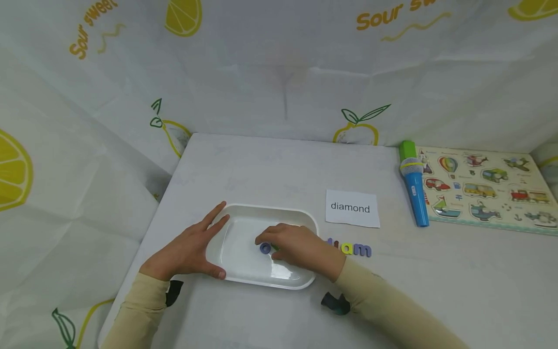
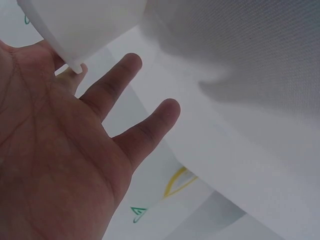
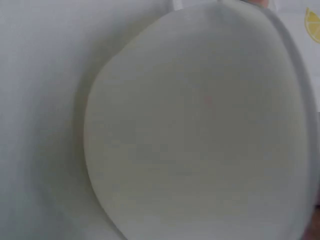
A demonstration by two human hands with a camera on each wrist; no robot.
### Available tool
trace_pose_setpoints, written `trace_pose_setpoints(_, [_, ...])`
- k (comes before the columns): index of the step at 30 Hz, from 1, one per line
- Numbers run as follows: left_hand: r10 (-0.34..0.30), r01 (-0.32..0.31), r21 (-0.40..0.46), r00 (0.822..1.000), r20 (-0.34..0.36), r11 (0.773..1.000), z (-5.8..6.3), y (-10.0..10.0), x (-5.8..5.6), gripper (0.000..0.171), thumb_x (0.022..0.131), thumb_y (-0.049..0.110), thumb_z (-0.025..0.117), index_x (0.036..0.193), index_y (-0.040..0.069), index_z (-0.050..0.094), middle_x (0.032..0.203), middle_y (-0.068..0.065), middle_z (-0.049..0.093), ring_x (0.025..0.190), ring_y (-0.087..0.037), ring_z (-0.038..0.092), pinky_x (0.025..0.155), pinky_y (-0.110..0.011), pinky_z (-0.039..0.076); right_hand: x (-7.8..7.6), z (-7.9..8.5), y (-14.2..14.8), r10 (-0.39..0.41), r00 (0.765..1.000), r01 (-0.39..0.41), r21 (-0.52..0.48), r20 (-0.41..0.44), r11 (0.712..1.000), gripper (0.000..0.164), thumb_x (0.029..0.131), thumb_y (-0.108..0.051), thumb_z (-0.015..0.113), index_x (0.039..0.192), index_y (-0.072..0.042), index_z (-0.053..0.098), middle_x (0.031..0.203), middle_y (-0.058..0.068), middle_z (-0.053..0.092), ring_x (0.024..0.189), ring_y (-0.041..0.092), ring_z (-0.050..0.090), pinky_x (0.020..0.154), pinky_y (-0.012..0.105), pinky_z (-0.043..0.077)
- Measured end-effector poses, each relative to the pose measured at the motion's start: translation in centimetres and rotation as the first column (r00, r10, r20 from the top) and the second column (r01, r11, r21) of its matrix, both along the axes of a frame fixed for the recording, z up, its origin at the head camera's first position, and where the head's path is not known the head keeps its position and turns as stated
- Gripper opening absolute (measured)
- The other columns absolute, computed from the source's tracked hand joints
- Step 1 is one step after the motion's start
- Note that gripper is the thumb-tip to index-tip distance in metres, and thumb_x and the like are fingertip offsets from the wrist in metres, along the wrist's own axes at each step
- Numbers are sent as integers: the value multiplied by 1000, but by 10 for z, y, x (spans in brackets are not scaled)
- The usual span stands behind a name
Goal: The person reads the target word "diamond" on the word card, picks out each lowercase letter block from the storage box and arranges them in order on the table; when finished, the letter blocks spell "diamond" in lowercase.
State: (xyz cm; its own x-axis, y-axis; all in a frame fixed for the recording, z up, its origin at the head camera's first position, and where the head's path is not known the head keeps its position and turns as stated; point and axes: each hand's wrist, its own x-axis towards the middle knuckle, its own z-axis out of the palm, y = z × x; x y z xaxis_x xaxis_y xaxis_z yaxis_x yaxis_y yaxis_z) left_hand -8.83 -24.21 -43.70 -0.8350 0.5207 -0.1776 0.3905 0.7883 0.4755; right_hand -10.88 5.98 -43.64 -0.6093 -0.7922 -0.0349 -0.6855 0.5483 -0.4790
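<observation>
A white tray (image 1: 244, 266) stands on the table before me. My left hand (image 1: 187, 249) is at its left end, fingers spread along the rim and thumb at the near edge; the left wrist view shows the palm and straight fingers. Inside the tray, my right hand (image 1: 298, 245) reaches down, its thumb and fingertips apart. A purple ring-shaped letter (image 1: 265, 248) lies by those fingertips. A green piece (image 1: 275, 247) shows between the thumb and fingers, mostly hidden. In the right wrist view only the blurred white tray (image 3: 200, 130) fills the picture.
Right of the tray, foam letters (image 1: 355, 249) read "iam", with a purple letter partly hidden at their left. Above them lies a card (image 1: 352, 208) printed "diamond". Farther right are a blue toy microphone (image 1: 417, 198) and a vehicle puzzle board (image 1: 488, 191).
</observation>
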Motion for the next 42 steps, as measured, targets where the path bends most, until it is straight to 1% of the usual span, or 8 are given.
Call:
trace_pose_setpoints(6, [-9,9,7,1000,-1,1000,0,1,1,132,62,79,77,158,1,32,170,-1,4,133,-41,47,101,-56,44,2,-11,-11,2,1000,-1,30,-25,1000,44,84,-7,81,124,-22,71,120,-6,71,113,15,63,89,33,54])
trace_pose_setpoints(12, [-18,18,2,1000,-15,1000,-2,0,0,132,62,80,76,158,2,32,170,-1,3,131,-40,49,101,-56,44,4,-20,-16,49,989,-43,47,-137,998,35,86,-6,79,118,-20,73,109,-5,72,101,16,65,86,28,52])
trace_pose_setpoints(20, [-28,28,7,999,-30,1000,-2,-1,1,132,62,78,79,158,1,31,170,-1,2,131,-39,49,101,-55,45,13,-19,-16,109,965,-94,75,-238,993,35,85,-3,78,113,-24,74,99,-7,62,90,11,62,73,22,52])
trace_pose_setpoints(23, [-23,23,9,1000,-21,1000,-2,-1,2,133,61,78,79,159,2,30,170,-1,2,134,-39,46,102,-54,44,16,-16,-11,125,975,-125,13,-184,992,33,87,-2,76,113,-22,74,99,-7,62,87,9,62,72,20,51])
trace_pose_setpoints(26, [-24,25,14,999,-20,1000,-1,0,2,134,61,80,77,158,1,31,170,-2,2,136,-39,45,103,-55,43,16,-9,0,128,991,-132,-131,-39,983,29,89,-2,75,114,-16,73,102,-5,67,89,8,63,78,20,51])
trace_pose_setpoints(31, [-23,23,11,1000,-19,1000,0,0,1,133,62,81,76,158,1,31,170,-2,3,135,-38,46,104,-56,42,14,11,36,129,989,-91,-387,75,918,29,88,-3,79,115,-10,72,101,-2,74,90,4,66,78,20,54])
trace_pose_setpoints(37, [-25,25,9,999,-31,1000,0,0,1,131,63,78,77,157,0,32,170,-3,4,133,-39,48,103,-57,42,17,32,97,-56,988,109,-398,142,911,34,85,-7,82,116,-13,73,103,-6,74,88,4,68,74,26,57])
trace_pose_setpoints(42, [-30,30,13,999,-33,999,0,-1,0,130,63,75,80,157,-1,32,170,-3,4,135,-40,46,103,-56,43,21,35,145,-291,945,324,-300,152,897,36,83,-4,83,114,-17,73,101,-8,73,85,5,69,72,25,58])
